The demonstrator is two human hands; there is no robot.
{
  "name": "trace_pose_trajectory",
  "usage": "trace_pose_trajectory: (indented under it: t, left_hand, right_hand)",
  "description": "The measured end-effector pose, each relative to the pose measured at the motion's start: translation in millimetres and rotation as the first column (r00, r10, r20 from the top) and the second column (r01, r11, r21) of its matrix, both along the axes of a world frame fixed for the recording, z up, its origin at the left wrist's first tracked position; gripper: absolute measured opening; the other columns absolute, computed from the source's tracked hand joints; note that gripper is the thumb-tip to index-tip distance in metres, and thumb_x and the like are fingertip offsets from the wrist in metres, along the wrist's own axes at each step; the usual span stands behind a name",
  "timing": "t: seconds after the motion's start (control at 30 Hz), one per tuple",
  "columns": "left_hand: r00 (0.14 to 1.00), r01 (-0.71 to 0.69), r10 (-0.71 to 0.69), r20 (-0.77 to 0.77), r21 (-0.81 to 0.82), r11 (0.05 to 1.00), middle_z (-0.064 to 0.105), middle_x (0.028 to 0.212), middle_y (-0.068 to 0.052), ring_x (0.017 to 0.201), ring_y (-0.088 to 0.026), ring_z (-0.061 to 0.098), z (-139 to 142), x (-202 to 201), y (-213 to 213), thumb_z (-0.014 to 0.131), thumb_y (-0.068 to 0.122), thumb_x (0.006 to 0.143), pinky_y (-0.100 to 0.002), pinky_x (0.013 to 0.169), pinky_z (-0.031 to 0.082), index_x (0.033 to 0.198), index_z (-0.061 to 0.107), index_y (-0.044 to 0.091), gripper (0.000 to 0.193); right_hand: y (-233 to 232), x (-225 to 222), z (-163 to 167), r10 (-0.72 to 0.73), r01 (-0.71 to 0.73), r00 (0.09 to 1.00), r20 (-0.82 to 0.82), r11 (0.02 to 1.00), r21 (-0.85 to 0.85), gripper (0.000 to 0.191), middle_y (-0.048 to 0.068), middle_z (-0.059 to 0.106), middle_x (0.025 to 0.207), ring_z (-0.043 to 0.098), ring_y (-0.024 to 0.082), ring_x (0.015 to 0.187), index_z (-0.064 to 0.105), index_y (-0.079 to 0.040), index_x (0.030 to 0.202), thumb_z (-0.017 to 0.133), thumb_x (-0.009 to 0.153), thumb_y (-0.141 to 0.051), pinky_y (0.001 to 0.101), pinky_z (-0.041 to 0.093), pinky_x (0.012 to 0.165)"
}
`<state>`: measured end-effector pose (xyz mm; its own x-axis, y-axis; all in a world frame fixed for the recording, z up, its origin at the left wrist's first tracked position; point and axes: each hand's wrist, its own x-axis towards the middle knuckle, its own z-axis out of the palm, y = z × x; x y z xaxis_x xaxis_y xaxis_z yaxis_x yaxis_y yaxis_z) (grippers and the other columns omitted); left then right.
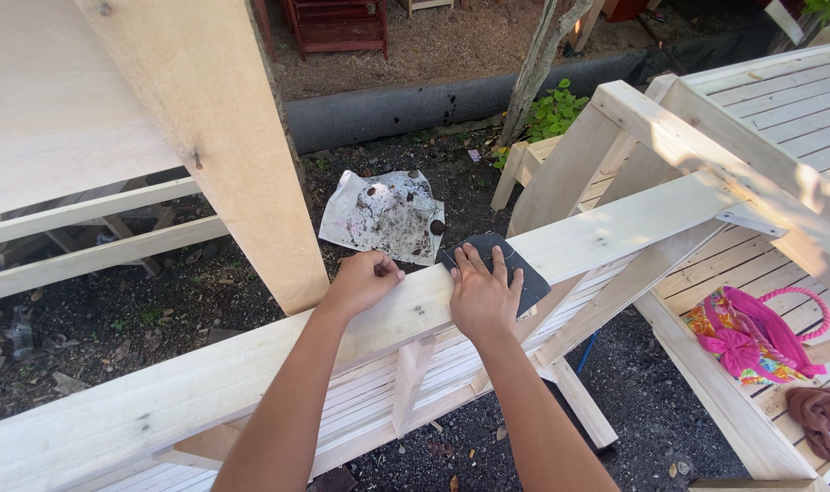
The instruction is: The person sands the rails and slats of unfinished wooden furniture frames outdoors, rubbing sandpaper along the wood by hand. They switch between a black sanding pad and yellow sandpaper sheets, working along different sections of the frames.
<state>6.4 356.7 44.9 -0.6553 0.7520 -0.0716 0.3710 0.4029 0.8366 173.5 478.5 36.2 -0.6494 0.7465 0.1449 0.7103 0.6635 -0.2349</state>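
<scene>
Right hand lies flat, fingers spread, pressing a dark sandpaper sheet onto the pale wooden rail. Sheet is dark grey-black, squarish, slightly curled, one corner overhanging the rail's edge. Left hand is curled, gripping the rail's far edge just beside it. Dirty paper scrap on ground beyond.

Layout: a wooden rail runs across the foreground. On it, the left hand sits left of the right hand, which lies on a sandpaper sheet. Behind the rail, a dirty paper lies on the ground; a bag rests on the slatted bench at right.
</scene>
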Motion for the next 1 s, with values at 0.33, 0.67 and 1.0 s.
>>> trace_pose_trajectory:
  t: [0.33, 0.67, 1.0]
  left_hand:
    - [0.917, -0.002, -0.066, -0.395, -0.168, 0.986, 0.069, 0.112, -0.013, 0.103, -0.032, 0.068, 5.3, 28.1, 6.1, 0.063, 0.015, 0.089, -0.045, 0.087, 0.056, 0.101, 0.072, 0.005, 0.018]
    - [0.933, -0.33, 0.262, -0.247, -0.293, 0.897, 0.058, 0.132, -0.023, 0.125, -0.041, 0.058, -9.5, 33.0, 30.4, 0.062, 0.016, 0.086, -0.052, 0.106, 0.046, 0.124, 0.061, -0.004, 0.043]
    - [0.839, -0.14, 0.086, -0.537, -0.06, 0.988, 0.067, 0.101, -0.021, 0.091, -0.039, 0.07, -32.8, 35.5, -32.5, 0.055, 0.014, 0.095, -0.05, 0.084, 0.055, 0.099, 0.063, 0.0, 0.016]
  right_hand:
    - [3.4, -0.9, -4.3, 0.005, -0.004, 1.0, -0.013, 1.0, 0.02, 0.045, -0.011, 0.045, 0.156, 0.029, 0.029, 0.151, 0.056, -0.028, 0.145, 0.042, 0.103, -0.037, 0.0628, 0.018, 0.12]
    - [10.5, -1.2, -10.3, 0.007, -0.007, 1.0, 0.024, 1.0, -0.01, 0.046, -0.012, 0.042, 0.158, 0.026, 0.028, 0.152, 0.053, -0.029, 0.147, 0.04, 0.103, -0.038, 0.0622, 0.016, 0.121]
    - [-49.7, 18.9, 10.1, 0.264, -0.265, 0.964, 0.027, 0.955, 0.137, 0.05, -0.003, 0.048, 0.155, 0.032, 0.038, 0.146, 0.055, -0.021, 0.145, 0.051, 0.097, -0.031, 0.0747, 0.02, 0.11]
